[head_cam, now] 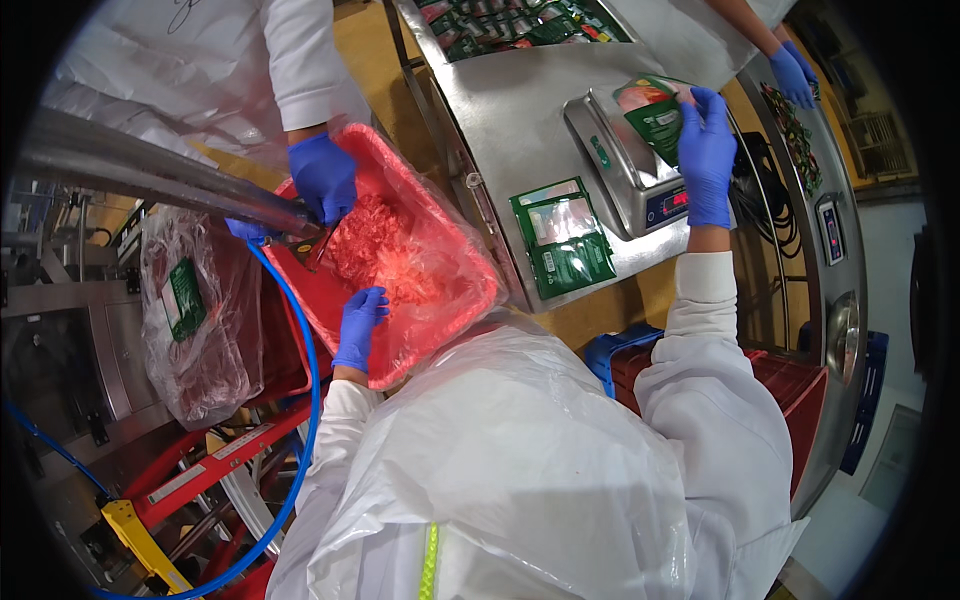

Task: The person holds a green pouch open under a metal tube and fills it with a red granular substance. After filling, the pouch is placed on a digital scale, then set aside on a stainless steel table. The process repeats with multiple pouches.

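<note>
My right hand (706,154), in a blue glove, grips the edge of a green printed pouch (651,112) over the steel digital scale (626,169). Red digits glow on the scale's display. My left hand (361,322), also gloved, is at the near side of a red plastic crate (465,262) lined with clear film. Its fingers are curled beside the shredded pinkish-red food (375,247); whether they hold any is unclear. Flat green pouches (562,232) lie overlapped on the steel table (502,105), left of the scale.
A co-worker's gloved hand (324,176) reaches into the crate beside a metal tube (187,187). Another co-worker's gloved hands (793,75) are at the upper right. A tray of filled pouches (517,26) stands beyond. A blue hose (311,360) curves at left, near a film-covered crate (217,322).
</note>
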The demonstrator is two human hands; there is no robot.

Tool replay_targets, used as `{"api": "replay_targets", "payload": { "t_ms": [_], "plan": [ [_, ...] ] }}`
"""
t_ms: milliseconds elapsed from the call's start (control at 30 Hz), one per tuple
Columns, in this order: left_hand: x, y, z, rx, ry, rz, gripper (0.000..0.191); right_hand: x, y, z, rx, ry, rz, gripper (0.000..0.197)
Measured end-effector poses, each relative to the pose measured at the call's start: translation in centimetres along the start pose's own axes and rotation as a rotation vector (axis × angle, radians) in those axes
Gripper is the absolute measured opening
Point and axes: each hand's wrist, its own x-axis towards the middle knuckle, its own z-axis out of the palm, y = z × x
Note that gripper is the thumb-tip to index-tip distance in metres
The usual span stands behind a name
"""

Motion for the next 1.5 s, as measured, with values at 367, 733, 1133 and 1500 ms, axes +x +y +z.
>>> {"api": "replay_targets", "payload": {
  "t_ms": [367,733,1133,1500],
  "plan": [
    [-0.8,5.6,4.1,0.119,-0.168,0.072,0.029,-17.4,1.7,8.8,-0.111,-0.733,-0.388,0.011],
    [-3.5,17.2,8.3,-0.248,-0.378,0.368,0.019,-11.8,-13.3,10.7,0.634,-0.556,-0.6,0.01],
    [-0.9,5.0,1.6,-0.192,0.023,0.041,0.014,-21.5,-12.8,20.3,0.717,-0.994,-0.078,0.011],
    [-1.0,-0.2,-1.2,-0.159,0.039,-0.049,0.018,-26.8,-11.6,23.5,0.723,-1.345,-0.021,0.007]
  ]
}}
